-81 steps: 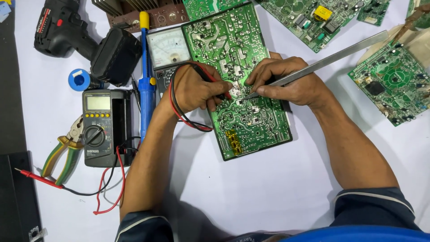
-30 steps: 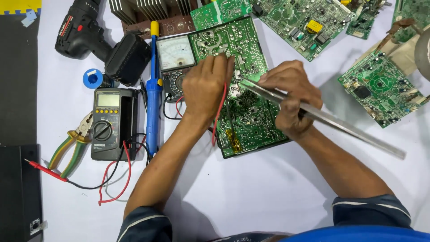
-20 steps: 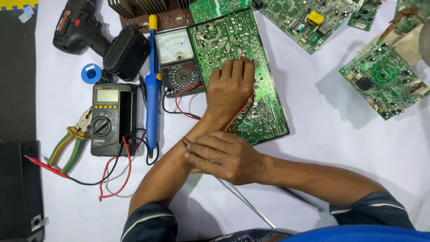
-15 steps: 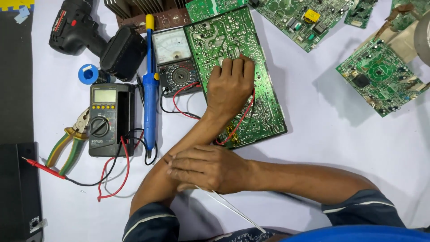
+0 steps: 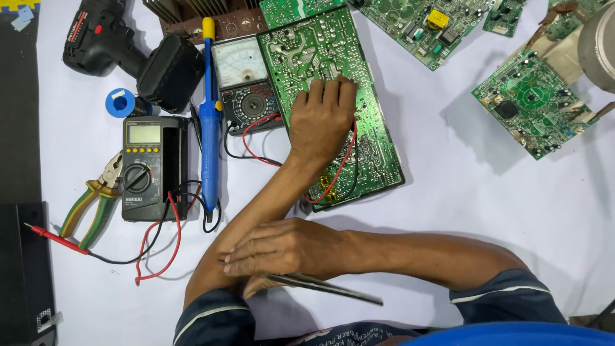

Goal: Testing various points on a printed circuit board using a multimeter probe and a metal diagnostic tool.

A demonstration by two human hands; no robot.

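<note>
Left of both hands a digital meter lies on the table. The right hand, crossed over the left forearm, pinches long tweezers beneath it. The left hand presses flat, fingers spread, on the green circuit board, gripping nothing.

- This is an electronics repair workshop, seen from above a white worktop.
- Bare green circuit boards lie about: a large one in the middle, others toward the far edge.
- Test gear sits at one side: a digital multimeter with red and black leads, and an analog meter.
- Hand tools are nearby: a blue soldering iron, pliers, a cordless drill.
</note>
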